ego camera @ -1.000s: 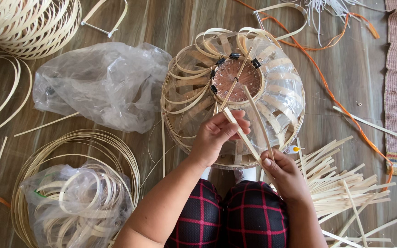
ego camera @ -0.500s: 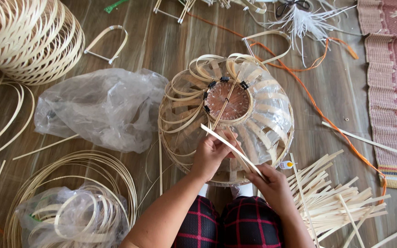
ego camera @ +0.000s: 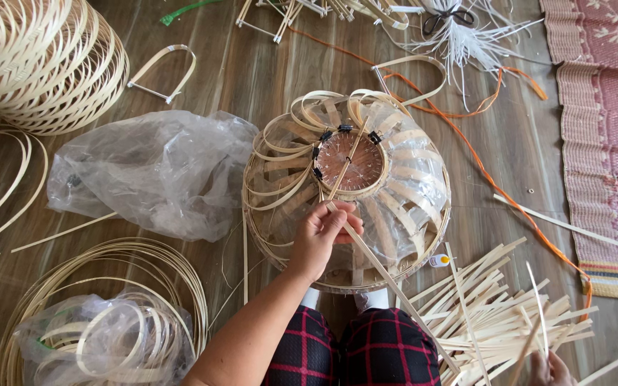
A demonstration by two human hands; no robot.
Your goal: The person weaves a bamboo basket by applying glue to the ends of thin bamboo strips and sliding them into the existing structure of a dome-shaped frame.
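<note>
Left hand (ego camera: 323, 232): forearm enters from the bottom edge, runs up and to the right, wrist straight. Fingers (ego camera: 337, 218) curled shut around a long bamboo strip (ego camera: 377, 268), pinching it near its upper end. Hand rests over the near side of the frame (ego camera: 348, 189).

Strip: runs diagonally from the frame's hub (ego camera: 350, 161) down and right, past the hand, to the bottom edge just left of the right hand. Upper end lies across the hub.

Right hand (ego camera: 548, 368): only the top shows at the bottom right corner. Fingers closed on thin slats; how many it holds cannot be told. It sits at the lower edge of the slat pile (ego camera: 495, 314).

Frame: round dome of bent bamboo bands, upright on the wooden floor (ego camera: 252, 71), directly ahead of the knees. Small black clips ring the hub. Clear plastic shows inside the bands on the right side.

Surroundings:
- Crumpled clear plastic bag (ego camera: 151, 171), just left of the frame, touching it.
- Bamboo hoops (ego camera: 101, 307) at lower left, some wrapped in plastic.
- Finished woven frame (ego camera: 37, 57) at upper left.
- Orange cord (ego camera: 481, 164) trailing right of the frame toward the pink mat (ego camera: 602, 143).
- Plaid trousers (ego camera: 352, 350) at bottom centre.
</note>
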